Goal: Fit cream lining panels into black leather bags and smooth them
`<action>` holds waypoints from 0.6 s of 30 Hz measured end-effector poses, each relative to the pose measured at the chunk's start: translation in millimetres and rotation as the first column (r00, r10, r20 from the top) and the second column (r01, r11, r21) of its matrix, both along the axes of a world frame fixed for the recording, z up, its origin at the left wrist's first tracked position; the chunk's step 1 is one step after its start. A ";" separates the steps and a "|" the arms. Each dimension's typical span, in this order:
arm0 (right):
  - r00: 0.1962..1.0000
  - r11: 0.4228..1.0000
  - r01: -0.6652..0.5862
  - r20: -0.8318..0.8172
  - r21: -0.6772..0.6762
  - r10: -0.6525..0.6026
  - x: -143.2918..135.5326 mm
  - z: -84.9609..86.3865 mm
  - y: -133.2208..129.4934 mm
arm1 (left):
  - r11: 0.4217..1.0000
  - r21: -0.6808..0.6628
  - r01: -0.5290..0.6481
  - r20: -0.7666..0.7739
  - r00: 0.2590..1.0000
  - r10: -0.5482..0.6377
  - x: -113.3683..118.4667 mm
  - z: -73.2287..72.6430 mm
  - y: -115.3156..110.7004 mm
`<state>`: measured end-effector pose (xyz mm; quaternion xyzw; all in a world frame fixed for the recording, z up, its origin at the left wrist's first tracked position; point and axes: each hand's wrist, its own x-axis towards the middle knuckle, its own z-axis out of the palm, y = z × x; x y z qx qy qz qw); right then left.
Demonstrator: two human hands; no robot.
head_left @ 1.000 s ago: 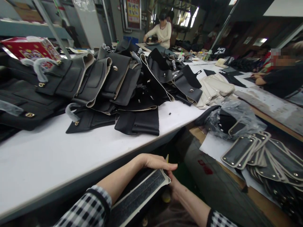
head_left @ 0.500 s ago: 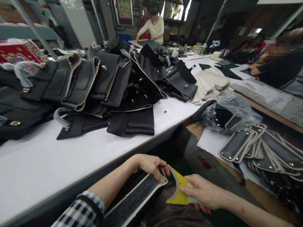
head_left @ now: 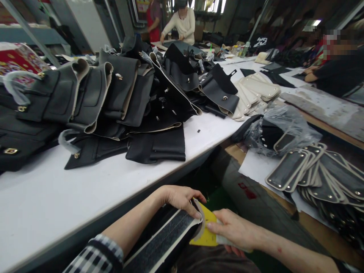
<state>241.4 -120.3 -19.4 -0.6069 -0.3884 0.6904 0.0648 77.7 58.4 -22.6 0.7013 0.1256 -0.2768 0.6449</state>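
My left hand is closed on the end of a black leather piece with pale edges, thumb on top. My right hand grips a yellow tool with a curved, greyish inner edge, held by its pale handle. That curved edge lies right against the end of the leather piece, just beside my left thumb. The lower part of the leather piece runs down toward my lap and out of the picture.
Black leather bag parts are heaped on the white table. Cream panels lie behind. On the right are black panels with pale edging and a clear plastic bag. A person in white works across the table.
My right hand has moved left with the yellow tool, closing the gap to the end of the leather piece. My left hand keeps its hold. The camera view has shifted slightly.
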 end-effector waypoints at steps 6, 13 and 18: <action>1.000 0.998 0.024 0.002 -0.061 -0.024 -8.9 7.9 3.2 | 0.999 0.046 0.008 0.034 0.999 -0.010 -0.8 2.3 0.7; 0.998 0.986 0.054 -0.016 -0.160 -0.057 -20.2 6.1 5.4 | 0.998 0.052 -0.026 0.059 0.998 0.023 -2.1 -1.0 1.2; 0.987 0.972 0.123 -0.081 -0.202 -0.142 -28.8 7.0 3.6 | 0.998 -0.025 -0.063 0.067 0.996 0.064 -4.8 -3.1 1.0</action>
